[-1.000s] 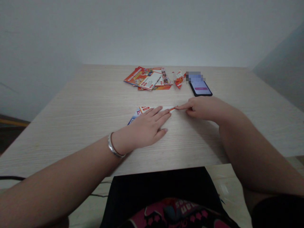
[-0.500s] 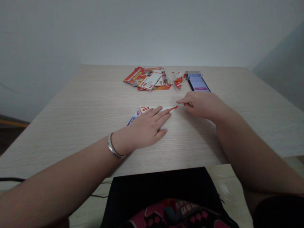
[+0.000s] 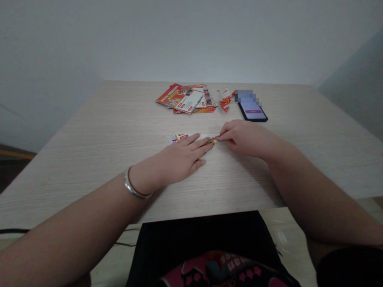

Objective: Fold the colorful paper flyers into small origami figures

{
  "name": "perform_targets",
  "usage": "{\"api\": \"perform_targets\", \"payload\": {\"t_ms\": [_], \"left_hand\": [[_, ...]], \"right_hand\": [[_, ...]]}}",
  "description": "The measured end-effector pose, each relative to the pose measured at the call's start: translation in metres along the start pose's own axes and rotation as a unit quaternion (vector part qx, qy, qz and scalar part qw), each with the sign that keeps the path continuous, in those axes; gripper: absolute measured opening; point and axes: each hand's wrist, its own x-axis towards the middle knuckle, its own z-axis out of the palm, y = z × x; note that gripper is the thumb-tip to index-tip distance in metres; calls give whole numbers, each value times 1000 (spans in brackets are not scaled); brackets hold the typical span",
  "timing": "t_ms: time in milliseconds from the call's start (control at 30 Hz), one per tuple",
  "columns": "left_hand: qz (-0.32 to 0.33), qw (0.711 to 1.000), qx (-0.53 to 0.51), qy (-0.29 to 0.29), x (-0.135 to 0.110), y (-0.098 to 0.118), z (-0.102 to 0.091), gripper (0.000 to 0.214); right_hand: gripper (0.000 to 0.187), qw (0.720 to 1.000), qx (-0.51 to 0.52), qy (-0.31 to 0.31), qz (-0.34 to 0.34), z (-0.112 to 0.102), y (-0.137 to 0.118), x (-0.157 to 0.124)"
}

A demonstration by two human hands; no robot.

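A folded sheet of printed paper (image 3: 181, 137), white with orange, red and blue print, lies on the table in front of me. My left hand (image 3: 184, 158) rests flat across it with the fingers spread, hiding most of the sheet. At the paper's right-hand tip, my right hand (image 3: 243, 137) pinches the narrow end between thumb and forefinger. The two hands are close together, their fingertips a little apart. A silver bangle (image 3: 131, 185) circles my left wrist.
Behind the hands lies a pile of orange and white leaflets (image 3: 187, 99). A folded red and white paper piece (image 3: 225, 99) stands beside it, and a phone (image 3: 253, 111) with a lit screen lies to its right. The pale wooden table (image 3: 98, 131) meets a wall.
My right hand has moved slightly left and closed on the paper's tip, uncovering the phone's lower end. My left hand has shifted a little left on the sheet.
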Motion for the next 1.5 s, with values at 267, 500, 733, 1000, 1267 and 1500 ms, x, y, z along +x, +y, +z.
{"api": "perform_targets", "payload": {"t_ms": [267,500,733,1000,1267,1500], "left_hand": [[30,998,3,60,11,-24,5,49],[38,998,3,41,8,-29,0,50],[-34,998,30,51,4,-41,-4,45],[-132,983,-32,123,10,-26,-3,43],[-163,974,-34,157,12,-25,4,34],[-159,975,-31,154,12,-26,5,33]], "right_hand": [[30,1000,-1,2,-4,-1,-8,-1],[31,998,25,21,-51,5,-13,3],[29,998,43,35,-35,7,-12,2],[32,998,-23,38,-39,7,-22,7],[34,994,-68,76,-43,13,-30,10],[36,996,-47,67,-19,16,-27,14]]}}
